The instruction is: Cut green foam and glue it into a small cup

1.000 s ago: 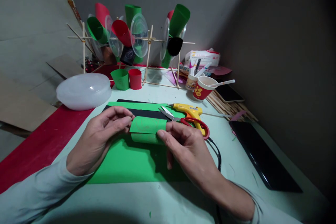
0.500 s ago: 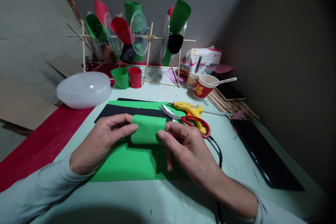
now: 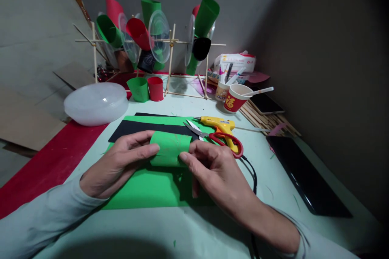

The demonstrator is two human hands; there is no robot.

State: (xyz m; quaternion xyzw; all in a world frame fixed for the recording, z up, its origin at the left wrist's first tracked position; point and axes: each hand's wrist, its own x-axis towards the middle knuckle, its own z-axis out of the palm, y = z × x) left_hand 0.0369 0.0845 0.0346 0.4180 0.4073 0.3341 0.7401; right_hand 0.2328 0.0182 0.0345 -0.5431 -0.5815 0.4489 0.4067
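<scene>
A green paper piece (image 3: 170, 145), rolled into a short tube, is held level between my two hands. My left hand (image 3: 124, 160) pinches its left end, thumb on the near face and fingers behind. At the other end my right hand (image 3: 217, 170) grips it with thumb and forefinger. A seam line runs along the tube's near side. Beneath it lies a green sheet (image 3: 146, 194), with a black sheet (image 3: 127, 131) behind. Red-handled scissors (image 3: 226, 139) rest by my right hand, against a yellow glue gun (image 3: 217, 122).
A stick frame (image 3: 172, 58) carrying clear discs and coloured tubes stands at the back. Green (image 3: 138, 90) and red (image 3: 156, 89) paper cups sit before it. White lids (image 3: 95, 103) are left; a red cup (image 3: 234, 103), sticks (image 3: 261, 117) and a black phone-like slab (image 3: 306, 176) are right.
Both hands keep hold of the green tube. Its near edge appears slightly shifted at the seam, and the left thumb has moved a little. The whole view has shifted slightly.
</scene>
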